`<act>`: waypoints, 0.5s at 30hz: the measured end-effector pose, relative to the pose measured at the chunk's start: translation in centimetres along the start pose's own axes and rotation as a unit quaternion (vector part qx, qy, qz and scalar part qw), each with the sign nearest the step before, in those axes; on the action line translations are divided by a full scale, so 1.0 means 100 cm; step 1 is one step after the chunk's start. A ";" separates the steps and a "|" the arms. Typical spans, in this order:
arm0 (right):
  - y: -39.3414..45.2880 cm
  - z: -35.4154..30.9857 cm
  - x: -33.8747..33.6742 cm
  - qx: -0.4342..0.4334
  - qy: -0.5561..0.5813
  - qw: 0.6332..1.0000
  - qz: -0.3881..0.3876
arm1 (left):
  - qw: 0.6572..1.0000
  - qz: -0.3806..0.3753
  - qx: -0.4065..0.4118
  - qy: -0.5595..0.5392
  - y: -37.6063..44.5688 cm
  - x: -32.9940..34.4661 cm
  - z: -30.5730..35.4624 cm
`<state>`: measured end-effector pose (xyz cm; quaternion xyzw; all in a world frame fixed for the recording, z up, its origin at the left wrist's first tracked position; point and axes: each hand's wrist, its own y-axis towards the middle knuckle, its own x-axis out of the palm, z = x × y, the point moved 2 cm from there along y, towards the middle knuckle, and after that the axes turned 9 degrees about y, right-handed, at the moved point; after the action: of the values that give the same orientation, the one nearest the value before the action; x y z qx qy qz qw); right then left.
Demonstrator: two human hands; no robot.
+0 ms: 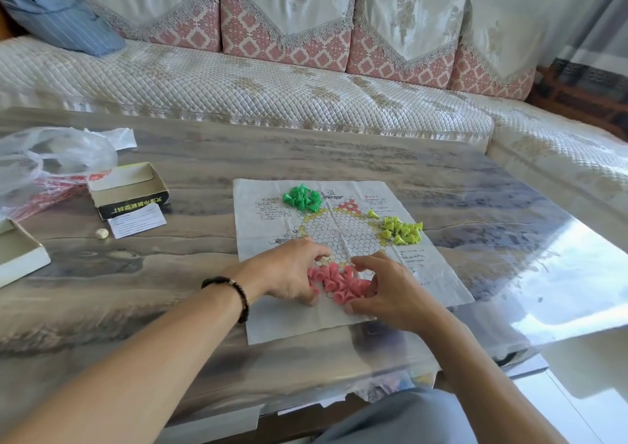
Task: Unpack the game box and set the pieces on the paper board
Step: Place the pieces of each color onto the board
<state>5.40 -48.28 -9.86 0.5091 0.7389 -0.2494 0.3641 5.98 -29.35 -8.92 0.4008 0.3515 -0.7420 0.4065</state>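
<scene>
Head view: paper board (343,318) lies flat on the marble-patterned table (204,172), creased, printed with a hexagonal cell grid. Three heaps of cone-shaped pieces sit on it: green pieces (303,198) at the far edge, yellow-green pieces (401,230) at the right, pink pieces (336,282) at the near side. Left hand (292,273), beaded bracelet (234,289) at the wrist, and right hand (390,290) flank the pink heap, fingers curled inward and touching it from either side; whether any piece is actually pinched cannot be told. Open game box tray (129,188) stands well left of the board, a paper slip (137,221) just beside it, plastic bag (51,158) behind it. Quilted sofa (238,80) beyond the table.
</scene>
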 end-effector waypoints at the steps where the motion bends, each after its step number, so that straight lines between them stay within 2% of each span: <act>1: 0.002 -0.001 0.000 0.002 -0.004 1.000 -0.007 | 1.000 -0.007 0.000 -0.006 0.001 -0.001 0.000; 5: 0.008 -0.009 0.004 -0.007 -0.010 1.000 -0.020 | 1.000 -0.012 0.005 -0.014 0.004 -0.001 0.003; 15: 0.002 0.001 0.003 -0.007 0.035 0.999 -0.002 | 0.998 0.055 0.005 -0.021 -0.006 0.001 -0.015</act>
<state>5.55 -48.05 -10.15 0.5135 0.7537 -0.2269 0.3416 5.90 -27.89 -9.48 0.4054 0.3166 -0.7285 0.4523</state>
